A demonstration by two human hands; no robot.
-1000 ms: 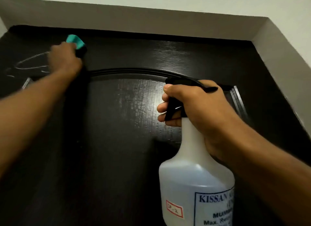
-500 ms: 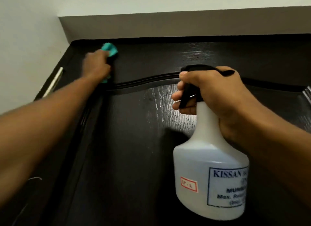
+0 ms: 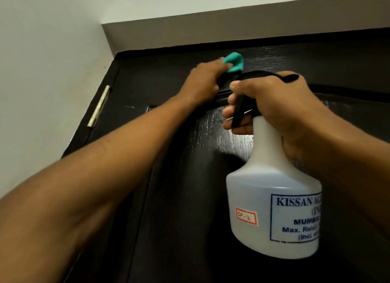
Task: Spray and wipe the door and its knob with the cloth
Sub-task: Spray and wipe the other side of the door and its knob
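Since half a second ago, the left hand (image 3: 205, 80) has slid the cloth (image 3: 86, 64) rightward along the top rail of the door (image 3: 185, 198), away from the hinge-side corner and toward the middle, and the right hand (image 3: 272, 105) with the spray bottle (image 3: 272, 202) has stayed in much the same place in front of the upper panel.

From the head camera, the only view, the teal cloth now lies pressed on the dark door just under its top edge, above the curved moulding (image 3: 348, 91), and just up and left of the bottle's black spray head. The left hand covers most of the cloth, fingers bunched over it and pushing it flat to the wood; only a fold shows past the fingertips. It is blurred, so I cannot tell how each finger lies.

The right hand is wrapped round the bottle's neck, fingers curled over the black trigger, the bottle hanging upright below it and held clear of the door. Wet streaks shine on the panel (image 3: 213, 131) just left of that hand and below the cloth.

My reading: the unwiped stretch of the rail runs long to the right, behind the bottle, so the cloth hand is the nearer one and the bottle would need to give way. A metal hinge (image 3: 99, 106) shows at the left edge; the knob is out of sight.
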